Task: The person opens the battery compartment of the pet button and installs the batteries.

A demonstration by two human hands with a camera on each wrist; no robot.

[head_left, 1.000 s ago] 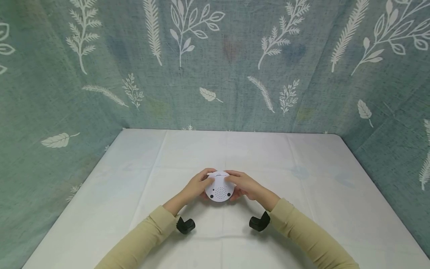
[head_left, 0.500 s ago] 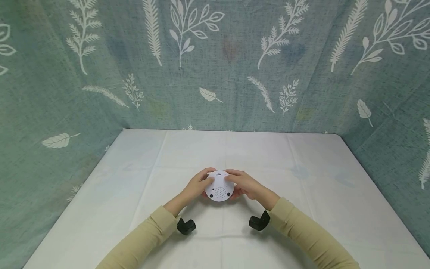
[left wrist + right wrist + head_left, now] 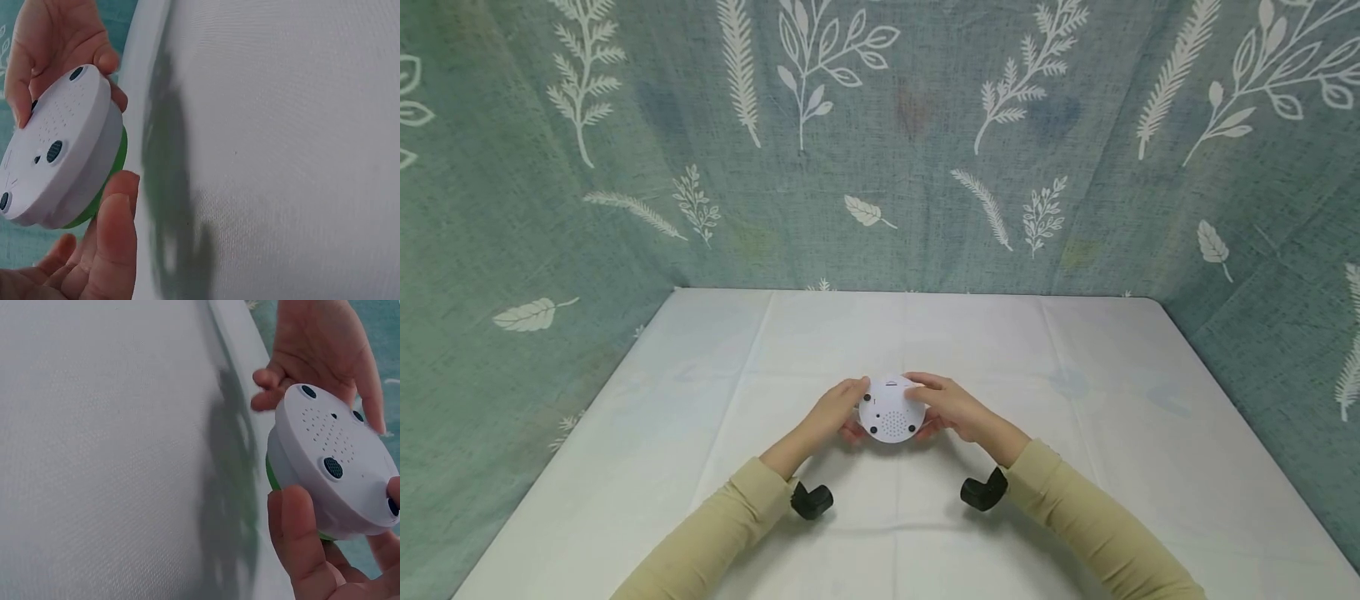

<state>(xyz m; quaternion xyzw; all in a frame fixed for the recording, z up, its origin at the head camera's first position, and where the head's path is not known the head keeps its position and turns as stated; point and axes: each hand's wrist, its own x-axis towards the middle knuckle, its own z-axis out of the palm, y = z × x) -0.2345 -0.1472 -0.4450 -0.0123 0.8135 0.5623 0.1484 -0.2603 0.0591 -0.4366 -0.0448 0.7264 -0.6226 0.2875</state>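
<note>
A round white device (image 3: 892,410) is held over the table between both hands. Its flat face, with a patch of small holes, several dark round feet (image 3: 54,152) and a thin slot, faces the person; a green part (image 3: 270,472) shows on its other side. My left hand (image 3: 832,412) holds the left edge, thumb beside a foot and fingers below. My right hand (image 3: 955,411) grips the right edge, thumb pressing the white face and fingers behind. One foot is partly covered by the right thumb in the right wrist view.
A white cloth-covered table (image 3: 895,333) lies beneath, creased, with the device's shadow on it. Green leaf-patterned curtains (image 3: 880,192) enclose the back and sides. Black wrist mounts (image 3: 812,502) show below the cuffs of both tan sleeves (image 3: 722,525).
The left thumb has slid from the face out to the left edge, uncovering another foot. The device has shifted slightly up in the head view, and the right hand still grips it.
</note>
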